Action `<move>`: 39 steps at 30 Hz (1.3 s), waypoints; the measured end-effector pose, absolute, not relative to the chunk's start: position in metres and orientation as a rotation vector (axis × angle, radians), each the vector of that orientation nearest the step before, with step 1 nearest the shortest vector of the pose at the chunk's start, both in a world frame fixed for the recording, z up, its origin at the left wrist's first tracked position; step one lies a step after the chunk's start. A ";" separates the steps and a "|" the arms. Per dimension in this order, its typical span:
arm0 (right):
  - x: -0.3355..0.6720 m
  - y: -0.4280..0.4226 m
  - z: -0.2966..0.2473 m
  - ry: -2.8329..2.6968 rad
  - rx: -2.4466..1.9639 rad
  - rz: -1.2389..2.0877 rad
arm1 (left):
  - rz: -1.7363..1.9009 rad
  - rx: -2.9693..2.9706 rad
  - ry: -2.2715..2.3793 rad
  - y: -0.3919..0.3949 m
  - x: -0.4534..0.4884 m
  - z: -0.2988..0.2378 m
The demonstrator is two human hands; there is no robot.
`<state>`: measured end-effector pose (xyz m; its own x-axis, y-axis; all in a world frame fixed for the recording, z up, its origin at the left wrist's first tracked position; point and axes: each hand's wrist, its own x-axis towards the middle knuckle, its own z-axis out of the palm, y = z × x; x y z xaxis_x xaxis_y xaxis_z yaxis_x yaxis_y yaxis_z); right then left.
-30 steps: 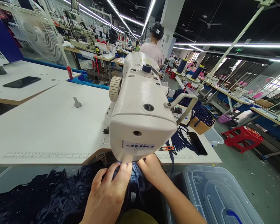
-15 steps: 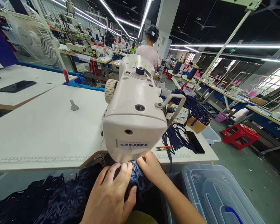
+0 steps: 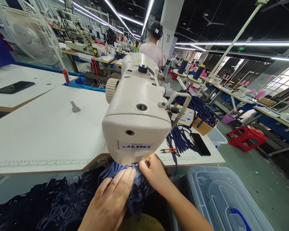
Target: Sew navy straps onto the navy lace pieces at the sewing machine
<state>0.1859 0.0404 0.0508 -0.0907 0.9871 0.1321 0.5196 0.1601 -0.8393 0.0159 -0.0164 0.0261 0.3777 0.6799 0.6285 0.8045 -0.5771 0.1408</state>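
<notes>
A white sewing machine (image 3: 136,123) marked JUKI fills the middle, its head above both hands. Dark navy, lace-like fabric (image 3: 137,194) lies under its front and hangs down towards me. My left hand (image 3: 110,200) rests on this fabric with its fingers stretched out flat, pointing to the needle area. Just right of it, my right hand (image 3: 156,175) pinches the fabric between thumb and fingers close beneath the machine head. The needle and presser foot are hidden by the head. A heap of the same dark fabric (image 3: 55,199) spreads at lower left.
On the white table (image 3: 45,131) lie a grey metal piece (image 3: 75,107), orange thread snips (image 3: 168,150), navy straps (image 3: 181,138) and a black phone (image 3: 201,144). A lidded clear plastic bin (image 3: 221,192) stands at lower right. A red stool (image 3: 247,138) is beyond it.
My left hand has flattened, its fingers closer together and its thumb no longer showing. More fabric shows bunched left of the needle area. The right hand keeps its pinch; the view shifts slightly.
</notes>
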 end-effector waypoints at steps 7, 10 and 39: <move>0.186 0.048 0.053 -1.817 -1.512 0.651 | -1.026 -2.385 -1.529 -0.023 0.027 0.035; 0.185 0.050 0.053 -1.857 -1.522 0.606 | -0.999 -2.380 -1.560 -0.023 0.030 0.034; 0.186 0.054 0.047 -1.863 -1.536 0.635 | -0.996 -2.336 -1.523 -0.019 0.032 0.037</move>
<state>0.1863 0.0543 0.0468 -0.1180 0.9789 0.1671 0.6730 0.2026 -0.7113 0.0315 -0.0192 0.0369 0.2512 0.7445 0.6186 0.8651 -0.4593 0.2015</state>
